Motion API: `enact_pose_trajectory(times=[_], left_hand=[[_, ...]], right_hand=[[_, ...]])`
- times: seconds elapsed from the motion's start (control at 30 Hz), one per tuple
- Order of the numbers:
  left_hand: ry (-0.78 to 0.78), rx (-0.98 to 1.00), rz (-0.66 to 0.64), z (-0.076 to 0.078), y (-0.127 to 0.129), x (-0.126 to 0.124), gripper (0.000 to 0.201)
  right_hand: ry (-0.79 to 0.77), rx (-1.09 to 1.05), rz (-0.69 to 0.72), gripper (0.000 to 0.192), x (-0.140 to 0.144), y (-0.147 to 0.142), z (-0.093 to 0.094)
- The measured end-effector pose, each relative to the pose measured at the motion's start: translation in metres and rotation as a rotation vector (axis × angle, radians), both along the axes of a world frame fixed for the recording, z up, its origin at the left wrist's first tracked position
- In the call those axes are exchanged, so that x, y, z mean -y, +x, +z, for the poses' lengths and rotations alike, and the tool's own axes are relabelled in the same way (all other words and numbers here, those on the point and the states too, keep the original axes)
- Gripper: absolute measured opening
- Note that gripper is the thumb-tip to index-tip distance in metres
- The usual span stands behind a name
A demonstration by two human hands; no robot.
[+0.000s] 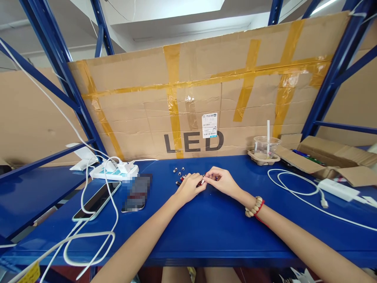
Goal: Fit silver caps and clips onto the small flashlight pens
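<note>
Dark red, half hidden: spotted slim tube (201, 183) over blue metal shelf (220, 232), pinched by curled left hand (189, 188), with similar pieces (178, 183) mostly covered underneath. And there, saw right hand (219, 181) pinching at silvery end, thumb to fingertip; couldn't tell whether separate cap or not! Caught tiny metal pieces (179, 173) just beyond, too small to read. Noted phone (138, 192) pixelated, white power adapter (338, 190) with cable cut off at right edge.

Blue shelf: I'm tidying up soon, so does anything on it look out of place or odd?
Yes, mildly. The white cables on the left look untidy, looping loosely with a strand across a phone. Small metal pieces lie scattered just beyond the left hand, not gathered together. I see no spill.
</note>
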State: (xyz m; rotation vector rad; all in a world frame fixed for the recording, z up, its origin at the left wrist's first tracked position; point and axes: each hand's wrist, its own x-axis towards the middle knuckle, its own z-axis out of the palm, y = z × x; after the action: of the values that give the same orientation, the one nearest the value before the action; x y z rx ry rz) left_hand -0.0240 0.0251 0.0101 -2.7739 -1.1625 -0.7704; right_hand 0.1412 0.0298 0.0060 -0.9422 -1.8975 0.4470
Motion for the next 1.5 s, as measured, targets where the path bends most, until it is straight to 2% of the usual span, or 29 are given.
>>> enact_pose_trajectory(times=[0.43,0.6,0.73,0.93,1.03,1.13,1.3,1.5], left_hand=[[0.01,0.0,-0.012,-0.002,-0.001,-0.002,0.021],[0.018,-0.008,-0.004,-0.007,0.0,-0.003,0.02],[0.032,0.011,-0.001,-0.008,-0.001,-0.001,0.026],[-0.056,0.247,0.045,-0.004,-0.006,0.0,0.02],[-0.079,0.356,0.04,-0.004,-0.008,0.0,0.017],[-0.074,0.378,0.039,-0.003,-0.008,0.0,0.017],[-0.06,0.335,0.046,0.0,-0.007,0.005,0.019],[0.04,0.129,-0.06,0.002,-0.005,0.01,0.02]], right_hand=[[0.069,0.108,0.055,0.023,0.002,0.001,-0.001],[0.065,0.16,0.032,0.022,0.005,0.0,0.0],[0.036,0.183,-0.001,0.029,0.006,-0.002,0.0],[0.013,0.123,-0.146,0.033,0.004,0.001,0.0],[0.019,0.246,-0.196,0.025,0.003,0.005,0.002],[0.021,0.396,-0.183,0.019,0.001,0.009,0.003],[0.043,0.551,-0.204,0.025,0.001,0.011,0.005],[0.034,0.611,-0.22,0.027,0.0,0.012,0.004]])
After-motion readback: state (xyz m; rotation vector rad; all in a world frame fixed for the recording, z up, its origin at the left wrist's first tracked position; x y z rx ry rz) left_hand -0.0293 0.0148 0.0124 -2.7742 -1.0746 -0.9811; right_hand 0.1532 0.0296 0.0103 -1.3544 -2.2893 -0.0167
